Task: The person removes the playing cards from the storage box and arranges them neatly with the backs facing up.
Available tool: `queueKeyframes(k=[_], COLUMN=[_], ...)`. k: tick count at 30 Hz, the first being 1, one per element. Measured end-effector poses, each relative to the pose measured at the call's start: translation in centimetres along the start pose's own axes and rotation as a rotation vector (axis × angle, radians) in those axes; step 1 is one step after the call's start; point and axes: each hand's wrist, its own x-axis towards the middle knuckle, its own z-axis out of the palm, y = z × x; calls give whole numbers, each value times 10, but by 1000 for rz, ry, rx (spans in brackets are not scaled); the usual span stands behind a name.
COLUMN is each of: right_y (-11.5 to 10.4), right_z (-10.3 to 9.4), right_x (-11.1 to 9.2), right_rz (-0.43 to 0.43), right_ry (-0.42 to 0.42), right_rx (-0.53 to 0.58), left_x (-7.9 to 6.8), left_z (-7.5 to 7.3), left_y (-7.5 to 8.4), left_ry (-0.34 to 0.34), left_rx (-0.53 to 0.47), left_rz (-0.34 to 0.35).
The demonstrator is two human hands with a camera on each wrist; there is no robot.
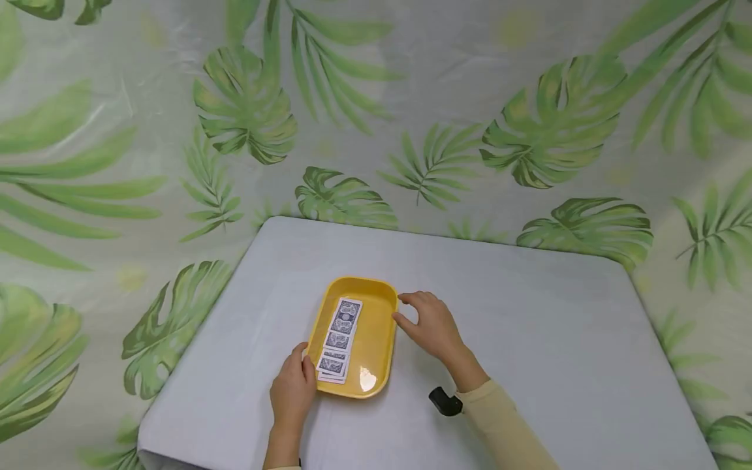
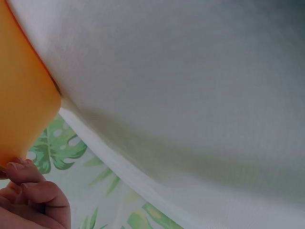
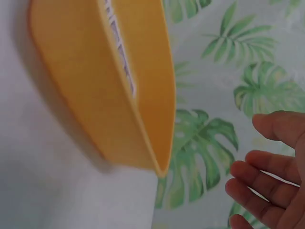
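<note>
A yellow tray (image 1: 369, 326) sits on the table, its long side running away from me. Along its left half lies an overlapping row of playing cards (image 1: 339, 341), blue-and-white backs up. My left hand (image 1: 293, 385) grips the tray's left rim near the front corner; in the left wrist view its curled fingers (image 2: 45, 193) pinch the rim. Just off the tray's right rim is my right hand (image 1: 433, 325), thumb and fingers spread. The right wrist view shows those fingers (image 3: 267, 183) relaxed, holding nothing, with a gap between them and the tray wall (image 3: 81, 86).
A white cloth covers the table (image 1: 529, 326), which extends well to the right of the tray. Behind it hangs a leaf-patterned curtain (image 1: 440, 117). A black device (image 1: 445, 401) is at the right wrist, by a pale yellow sleeve (image 1: 499, 418).
</note>
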Motion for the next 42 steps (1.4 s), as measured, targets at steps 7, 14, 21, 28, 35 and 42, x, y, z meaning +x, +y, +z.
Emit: queueKeyframes(k=[7,14,21,28,35,42], right_y=[-25,-40,-36,-27,-18,-16], right_z=[28,55,82,105,119,128], right_x=[38,62,76,83,85,81], right_rz=[52,31,59,201,282,343], right_ry=[-91,-157,-189,-249,-280,-309], right_rx=[31,-90,-78,-32,-10,20], left_x=[1,2,3,2,2,2], left_z=[2,2,3,2,3,3], left_y=[0,0,0,-1,0,-1], left_ry=[13,34,54,39,31,11], left_rx=[-10,7,-5,0,2,7], left_rz=[3,19,36,21,13,-4])
